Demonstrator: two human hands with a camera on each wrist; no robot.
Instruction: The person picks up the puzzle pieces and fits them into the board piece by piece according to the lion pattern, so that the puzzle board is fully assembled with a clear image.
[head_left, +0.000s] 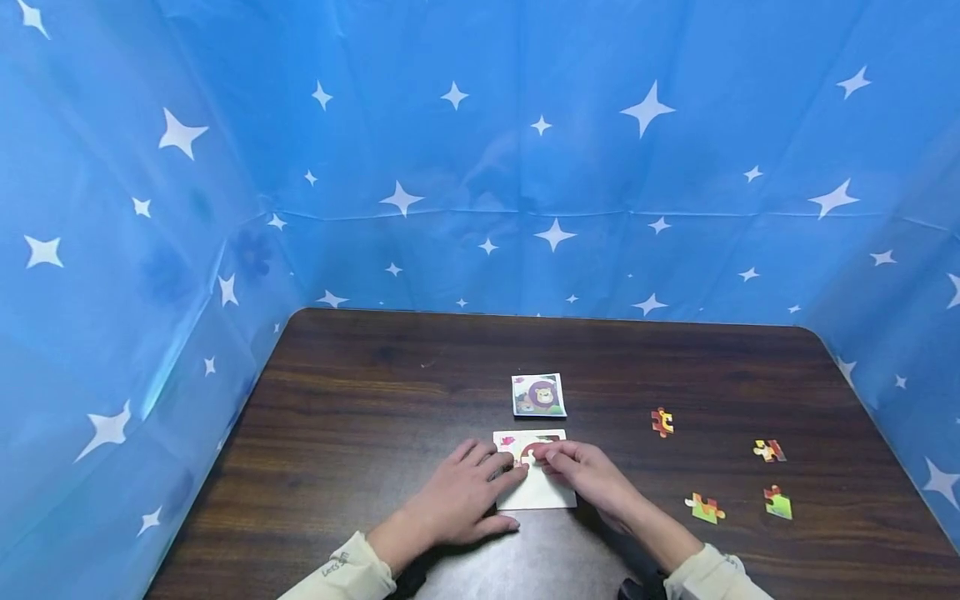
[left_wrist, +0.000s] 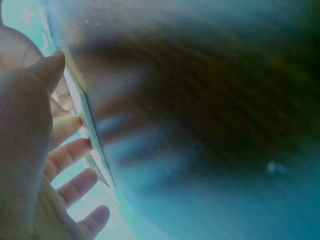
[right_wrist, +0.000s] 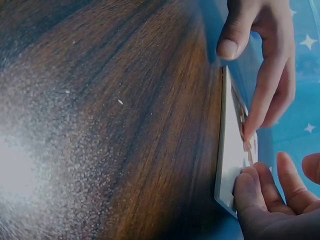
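A white puzzle board (head_left: 536, 493) lies on the table with a few picture pieces along its top; its lower part is bare white. My left hand (head_left: 474, 492) rests over the board's left side, fingertips touching the pieces there, fingers spread and thumb off the near edge. At the board's upper middle, my right hand (head_left: 588, 477) pinches what looks like a brown-red puzzle piece between thumb and forefinger; the fingers hide most of it. Seen low from the right wrist, the board (right_wrist: 226, 145) is a thin slab with both hands at it.
Behind the board lies a square lion picture card (head_left: 540, 395). Several loose puzzle pieces are spread on the right, among them a red-yellow one (head_left: 662, 422) and a green one (head_left: 778, 502). Blue star-printed cloth (head_left: 480, 167) hangs around the brown table (head_left: 360, 400).
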